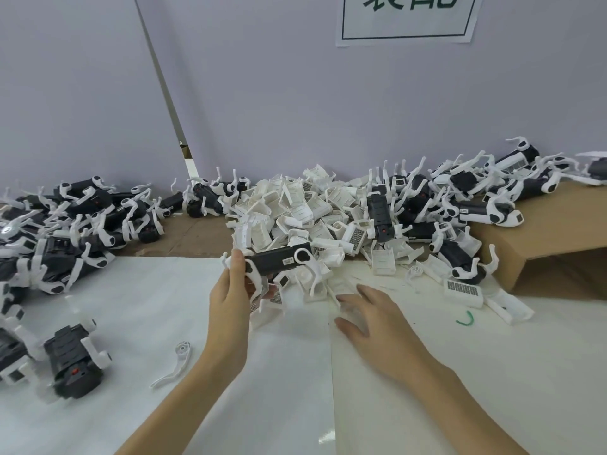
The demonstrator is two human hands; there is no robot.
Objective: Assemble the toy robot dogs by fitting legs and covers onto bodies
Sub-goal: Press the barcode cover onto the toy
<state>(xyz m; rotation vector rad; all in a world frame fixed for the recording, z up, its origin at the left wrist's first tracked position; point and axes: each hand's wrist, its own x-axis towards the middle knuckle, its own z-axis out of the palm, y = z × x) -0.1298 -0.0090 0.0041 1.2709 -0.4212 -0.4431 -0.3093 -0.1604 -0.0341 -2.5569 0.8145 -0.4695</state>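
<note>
Left hand (235, 292) raised above the worktop (170, 307), fingers and thumb curled round one end of a dark toy dog body (279, 259). Body held roughly level, long side to the camera, with a small label on its flank and white legs (312, 270) already hanging from it. Far end of the body reaching out over the near edge of the pile of white covers (295, 208).

Right hand (371, 318) low over the worktop, just right of the held body and a little nearer the camera. Fingers spread and nearly straight, holding nothing, fingertips close to loose white parts at the foot of the pile; touching them or not, cannot tell, since that spot is blurred.

Behind both hands, covers heaped in the middle of the worktop against the wall (295, 93). Right of the heap, assembled dogs (476, 198) stacked partly on a sheet of brown cardboard (542, 231). One grilled white cover (463, 290) lying apart near the cardboard, a green scrap (465, 318) just in front of it.

Far left, a second mass of dark-bodied dogs with legs (75, 218). Nearer the camera on the left, one dark body with a red dot (74, 362), and beside it a single loose white leg (175, 364) flat on the worktop, well apart from the left hand.

Up on the wall, a paper sign (407, 18), partly out of view.
</note>
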